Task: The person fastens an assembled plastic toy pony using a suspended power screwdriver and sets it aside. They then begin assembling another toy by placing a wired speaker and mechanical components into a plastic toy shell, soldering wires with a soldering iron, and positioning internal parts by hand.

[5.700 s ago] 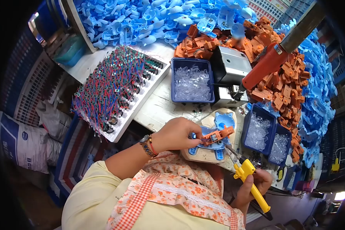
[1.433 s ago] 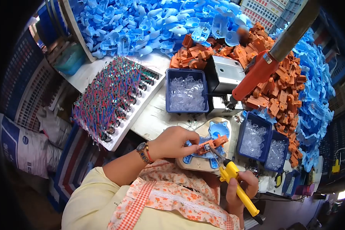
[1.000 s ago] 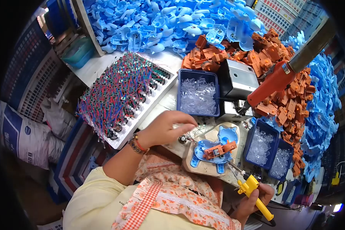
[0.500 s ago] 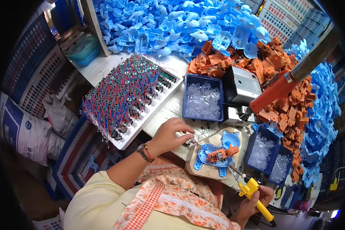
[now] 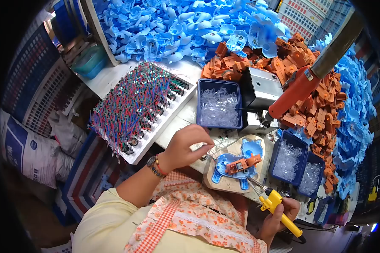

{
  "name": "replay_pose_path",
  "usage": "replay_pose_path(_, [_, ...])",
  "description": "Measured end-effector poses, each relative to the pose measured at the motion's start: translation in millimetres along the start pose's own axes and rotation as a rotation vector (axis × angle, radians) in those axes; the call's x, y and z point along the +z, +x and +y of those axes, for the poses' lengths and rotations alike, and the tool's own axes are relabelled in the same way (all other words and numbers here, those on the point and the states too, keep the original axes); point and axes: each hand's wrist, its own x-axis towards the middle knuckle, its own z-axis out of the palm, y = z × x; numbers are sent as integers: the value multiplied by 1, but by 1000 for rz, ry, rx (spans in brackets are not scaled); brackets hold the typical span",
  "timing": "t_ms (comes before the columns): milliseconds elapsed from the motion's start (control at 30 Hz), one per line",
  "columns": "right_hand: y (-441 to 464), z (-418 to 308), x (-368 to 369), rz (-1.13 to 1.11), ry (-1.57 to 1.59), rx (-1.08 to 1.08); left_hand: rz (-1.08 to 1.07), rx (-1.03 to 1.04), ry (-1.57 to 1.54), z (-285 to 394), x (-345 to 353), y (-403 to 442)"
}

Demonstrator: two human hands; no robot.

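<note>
My right hand (image 5: 281, 214) is wrapped round the handle of a yellow soldering gun (image 5: 275, 201). Its metal tip reaches toward the lower right edge of a blue plastic shell (image 5: 230, 160); whether they touch I cannot tell. An orange plastic part (image 5: 243, 164) with a small dark component lies in the shell, which rests on a pale wooden block (image 5: 211, 179). Left of the block, my left hand (image 5: 189, 145) hovers with thumb and forefinger brought together. What those fingers pinch, if anything, is too small to make out.
A white tray (image 5: 156, 135) packed with wired circuit boards stands at left. Blue bins (image 5: 200, 110) of clear plastic parts flank a metal box (image 5: 262, 86). A red tool on a pole (image 5: 294, 92) hangs over heaps of orange parts (image 5: 321, 122) and blue shells (image 5: 173, 25).
The view has shifted slightly. My left hand has drawn a little up and away from the blue shell. The soldering gun stays in my right hand, nearly where it was.
</note>
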Motion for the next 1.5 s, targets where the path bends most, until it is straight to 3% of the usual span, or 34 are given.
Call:
replay_pose_path(100, [1,4,2,39,-50,-89,-48,-129,-34,-1,5,-3])
replay_pose_path(267, [1,0,3,10,59,-31,-138,-126,-80,30,11,5])
replay_pose_path(400, [-3,2,11,-12,46,-88,-198,94,169,44,23,9])
replay_pose_path(500, [-7,9,6,-115,-62,-168,-212,88,262,49,32,11])
replay_pose_path(667, [12,21,14,-182,-116,-549,-189,109,323,51,46,10])
replay_pose_path(767, [15,21,18,-206,-114,-590,-180,133,333,50,50,9])
replay_pose_path(1500, [16,24,16,-253,-156,-576,-197,147,346,46,54,2])
